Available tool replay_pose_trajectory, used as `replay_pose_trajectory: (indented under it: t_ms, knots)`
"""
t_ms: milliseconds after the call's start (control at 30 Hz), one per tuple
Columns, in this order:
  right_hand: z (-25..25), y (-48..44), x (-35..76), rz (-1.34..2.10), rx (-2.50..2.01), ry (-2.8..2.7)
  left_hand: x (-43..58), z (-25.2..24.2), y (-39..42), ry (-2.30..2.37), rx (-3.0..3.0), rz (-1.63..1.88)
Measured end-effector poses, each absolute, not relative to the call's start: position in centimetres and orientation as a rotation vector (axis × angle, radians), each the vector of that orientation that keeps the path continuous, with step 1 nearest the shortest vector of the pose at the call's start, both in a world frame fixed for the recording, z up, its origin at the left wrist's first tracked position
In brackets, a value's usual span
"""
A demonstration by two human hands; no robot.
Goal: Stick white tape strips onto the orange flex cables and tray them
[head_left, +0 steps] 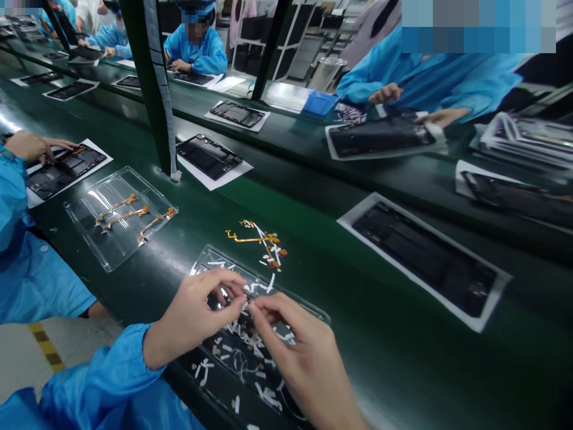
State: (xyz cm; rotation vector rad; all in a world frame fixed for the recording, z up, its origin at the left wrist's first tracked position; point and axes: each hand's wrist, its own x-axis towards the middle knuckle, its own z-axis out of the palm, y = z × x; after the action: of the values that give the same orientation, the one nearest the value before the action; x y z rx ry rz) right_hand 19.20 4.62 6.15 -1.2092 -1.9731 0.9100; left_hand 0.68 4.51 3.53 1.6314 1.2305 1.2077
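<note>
Holding my left hand (pixel 192 316) and right hand (pixel 295 352) over a clear plastic tray (pixel 215 255), fingers curled, fingertips (pixel 244 288) nearly meeting; couldn't tell if they had hold of anything, too small. White film strips (pixel 257 352) lay scattered in and around the tray, amber flex cables (pixel 250 239) just beyond it on the green bench (pixel 394 358). Black tablet frame (pixel 425 257) on white paper to the right. No readable labels; any print too small.
</note>
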Motion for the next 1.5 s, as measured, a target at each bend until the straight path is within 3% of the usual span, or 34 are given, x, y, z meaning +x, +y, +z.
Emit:
replay_pose_trajectory:
  t_ms: [567,733,967,1200,1367,1500]
  knots:
    - [6.3,4.7,19.1,1.021,-1.111,-1.994,0.8,3.2,4.4,0.990,1.339,1.121]
    - [6.6,5.0,19.3,1.290,-1.099,-1.842,0.7,2.9,4.3,0.797,1.177,1.117]
    - [6.3,5.2,19.2,1.964,-1.038,-1.276,0.6,3.3,4.4,0.615,1.109,1.123]
    - [4.6,5.0,19.2,2.192,-0.918,-1.054,0.8,3.4,4.0,0.580,1.141,1.108]
    - [5.2,4.7,19.1,2.259,-0.958,-0.896,0.6,3.6,5.0,0.686,1.176,1.154]
    - [5.8,5.3,19.7,2.063,-1.066,-0.938,-0.6,4.8,4.8,0.910,1.095,1.194]
